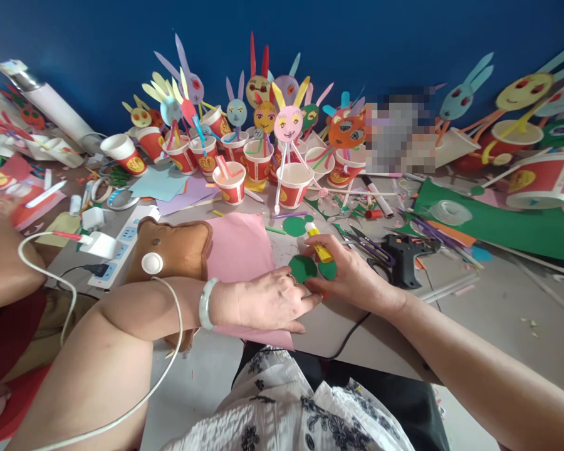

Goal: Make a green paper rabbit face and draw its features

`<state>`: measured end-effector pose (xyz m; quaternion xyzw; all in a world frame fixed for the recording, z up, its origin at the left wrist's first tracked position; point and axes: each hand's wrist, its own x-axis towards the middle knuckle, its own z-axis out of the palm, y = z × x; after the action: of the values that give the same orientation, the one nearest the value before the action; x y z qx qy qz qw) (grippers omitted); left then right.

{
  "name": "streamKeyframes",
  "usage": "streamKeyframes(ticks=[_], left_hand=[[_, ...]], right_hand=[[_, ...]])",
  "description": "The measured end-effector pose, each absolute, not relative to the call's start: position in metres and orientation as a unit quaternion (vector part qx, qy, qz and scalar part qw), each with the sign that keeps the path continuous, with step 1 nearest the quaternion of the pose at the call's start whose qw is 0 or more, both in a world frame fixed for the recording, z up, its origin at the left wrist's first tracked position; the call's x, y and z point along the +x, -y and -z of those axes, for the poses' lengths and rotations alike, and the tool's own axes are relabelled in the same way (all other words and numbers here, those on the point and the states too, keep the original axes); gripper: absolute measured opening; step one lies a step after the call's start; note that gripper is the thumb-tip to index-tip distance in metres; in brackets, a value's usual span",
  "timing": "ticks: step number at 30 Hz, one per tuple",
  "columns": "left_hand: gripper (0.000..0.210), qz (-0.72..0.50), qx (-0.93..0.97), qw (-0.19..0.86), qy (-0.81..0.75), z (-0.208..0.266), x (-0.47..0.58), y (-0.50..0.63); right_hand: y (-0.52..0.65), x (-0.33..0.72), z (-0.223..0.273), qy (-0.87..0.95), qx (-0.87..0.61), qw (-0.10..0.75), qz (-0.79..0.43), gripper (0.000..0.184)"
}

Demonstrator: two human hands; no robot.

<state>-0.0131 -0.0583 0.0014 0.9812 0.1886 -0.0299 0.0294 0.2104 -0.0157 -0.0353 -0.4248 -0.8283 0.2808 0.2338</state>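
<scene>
Over the near edge of the table, my left hand (272, 302) is bent with its fingertips closed at the edge of a green paper circle (302, 269). Facing it, my right hand (357, 275) curls round a yellow glue tube (324, 252) with a white end, its index finger across the tube. The right thumb reaches close to the left fingertips. A smaller green circle (328, 270) shows within the right hand's curl, and a bit of orange peeks out below. Another green circle (293, 225) lies flat beyond both hands. Pink paper (239, 241) is partly under my left forearm.
Paper cups (295, 186) with rabbit-faced paper figures crowd the back. Scissors (369, 243) and a black glue gun (407, 260) lie right of my hand. To the left are a brown pouch (183, 247), a power strip (122, 250) and a white cable across my arm. Another person's arm (4, 250) is far left.
</scene>
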Motion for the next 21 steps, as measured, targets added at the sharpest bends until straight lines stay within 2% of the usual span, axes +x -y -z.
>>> streamKeyframes(ticks=[9,17,21], left_hand=[[0.066,0.002,0.984,0.010,-0.178,0.0037,-0.0130,0.0566],[0.063,0.005,0.982,0.035,-0.184,0.0007,-0.0144,0.0582],[0.065,0.013,0.984,0.035,-0.175,0.0009,-0.0119,0.0560]], right_hand=[[0.0128,0.2116,0.0399,0.831,-0.414,0.250,-0.275,0.060],[0.0112,0.2119,0.0396,0.831,-0.402,0.252,-0.290,0.058],[0.0168,0.2126,0.0323,0.810,-0.410,0.317,-0.274,0.038]])
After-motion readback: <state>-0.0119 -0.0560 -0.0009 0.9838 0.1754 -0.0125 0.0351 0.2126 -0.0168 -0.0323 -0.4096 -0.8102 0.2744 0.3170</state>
